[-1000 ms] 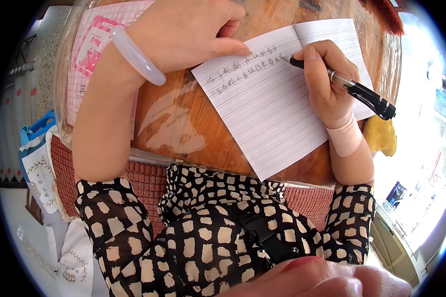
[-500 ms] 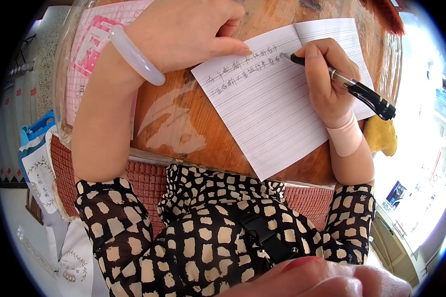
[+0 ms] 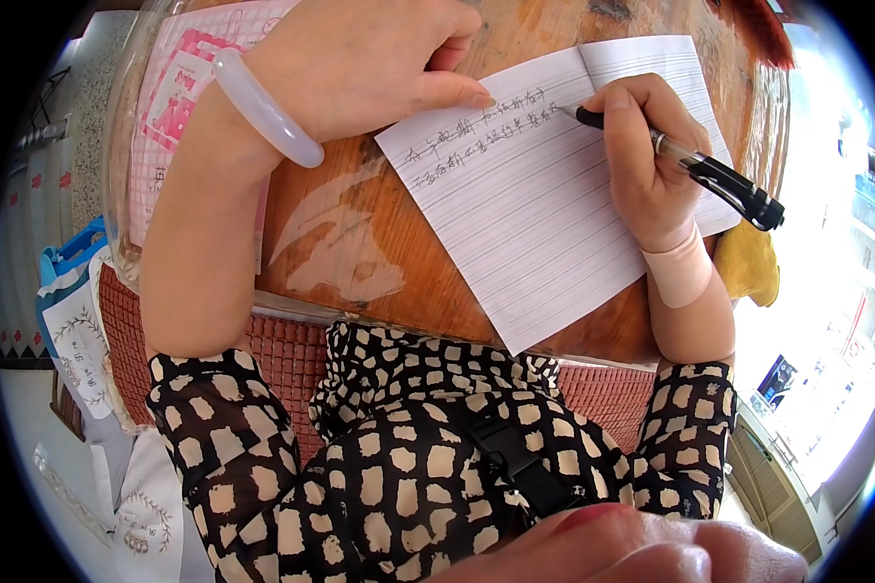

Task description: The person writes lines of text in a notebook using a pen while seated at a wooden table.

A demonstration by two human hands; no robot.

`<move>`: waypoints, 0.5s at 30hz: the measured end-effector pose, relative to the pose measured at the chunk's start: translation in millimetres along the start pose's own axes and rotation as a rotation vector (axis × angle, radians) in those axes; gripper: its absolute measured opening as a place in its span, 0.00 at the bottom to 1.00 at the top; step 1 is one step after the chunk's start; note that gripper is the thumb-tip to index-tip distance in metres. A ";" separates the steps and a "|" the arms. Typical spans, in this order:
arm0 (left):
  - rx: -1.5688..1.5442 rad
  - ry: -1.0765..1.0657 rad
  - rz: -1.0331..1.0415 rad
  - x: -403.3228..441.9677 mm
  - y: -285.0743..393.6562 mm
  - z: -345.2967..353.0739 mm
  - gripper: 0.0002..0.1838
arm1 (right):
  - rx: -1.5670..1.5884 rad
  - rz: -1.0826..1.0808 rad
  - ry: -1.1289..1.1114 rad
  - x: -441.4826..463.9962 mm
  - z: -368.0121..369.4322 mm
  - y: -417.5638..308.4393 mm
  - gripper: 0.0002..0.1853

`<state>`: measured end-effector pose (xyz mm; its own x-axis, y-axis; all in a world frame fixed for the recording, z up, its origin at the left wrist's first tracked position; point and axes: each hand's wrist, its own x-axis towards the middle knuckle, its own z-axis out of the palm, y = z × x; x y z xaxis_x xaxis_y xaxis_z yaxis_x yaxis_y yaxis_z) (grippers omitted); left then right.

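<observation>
A lined white sheet (image 3: 525, 214) with a fold near its right part lies tilted on the wooden table (image 3: 331, 243). Two rows of handwriting run across its upper left. My right hand (image 3: 651, 160) is closed round a black pen (image 3: 724, 189), its tip on the paper at the end of the second row. My left hand (image 3: 389, 63) rests at the sheet's upper left edge, thumb touching the paper, fingers curled under; whether they hold anything is hidden. A pale bangle (image 3: 267, 112) circles the left wrist.
A pink checked booklet (image 3: 151, 185) lies under the left forearm. Clear plastic covers the tabletop. A yellow object (image 3: 747, 267) sits by the right forearm at the table's edge. Left of the table are a blue item (image 3: 63, 257) and white printed bags (image 3: 146, 515).
The right hand and pen have shifted slightly to the right, with a little more writing at the end of the second row. My left hand has stayed in place.
</observation>
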<state>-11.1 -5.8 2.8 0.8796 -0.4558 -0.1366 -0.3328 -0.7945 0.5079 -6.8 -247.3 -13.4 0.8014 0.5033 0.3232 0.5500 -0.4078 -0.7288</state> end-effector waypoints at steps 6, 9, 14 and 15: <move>0.028 0.025 0.002 -0.6 -0.4 1.5 0.21 | -0.005 -0.055 -0.005 -1.6 0.6 5.9 0.06; 0.012 0.023 0.018 -0.8 -0.1 0.9 0.21 | 0.024 -0.070 -0.008 -1.4 1.6 5.6 0.06; 0.036 0.006 -0.018 0.4 -0.3 0.7 0.21 | 0.026 -0.088 -0.012 -1.1 1.8 8.3 0.06; 0.038 0.012 -0.016 0.2 0.3 1.1 0.20 | 0.022 -0.084 -0.009 -1.5 1.8 8.5 0.06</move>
<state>-11.4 -6.5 2.0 0.8888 -0.4383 -0.1338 -0.3313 -0.8164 0.4730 -3.7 -250.1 -21.1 0.7503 0.5421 0.3783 0.6098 -0.3466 -0.7127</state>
